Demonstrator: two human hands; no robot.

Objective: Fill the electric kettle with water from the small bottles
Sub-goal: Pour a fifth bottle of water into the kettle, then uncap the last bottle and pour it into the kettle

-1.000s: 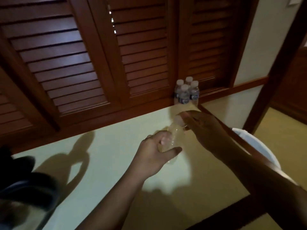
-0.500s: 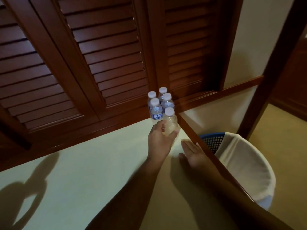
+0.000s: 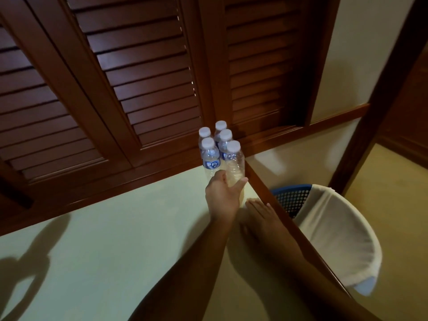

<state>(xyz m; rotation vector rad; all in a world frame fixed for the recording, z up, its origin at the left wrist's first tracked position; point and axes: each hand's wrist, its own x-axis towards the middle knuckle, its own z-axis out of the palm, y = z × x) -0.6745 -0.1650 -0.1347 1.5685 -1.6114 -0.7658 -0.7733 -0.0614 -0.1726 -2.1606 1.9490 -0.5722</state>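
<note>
Several small clear water bottles with white caps stand clustered at the far right corner of the pale table. My left hand grips the lower half of the nearest bottle, which is capped, looks empty and stands upright at the front right of the cluster. My right hand lies flat on the table beside the wooden edge, fingers straight, holding nothing. The kettle is out of view.
Dark wooden louvred shutters rise right behind the bottles. A blue mesh bin with a white liner stands on the floor beyond the table's right edge. A dark wooden post runs up at the right.
My left hand carried the capped bottle from mid-table to the far corner and stood it beside the others. My right hand left the cap and came to rest flat on the table.
</note>
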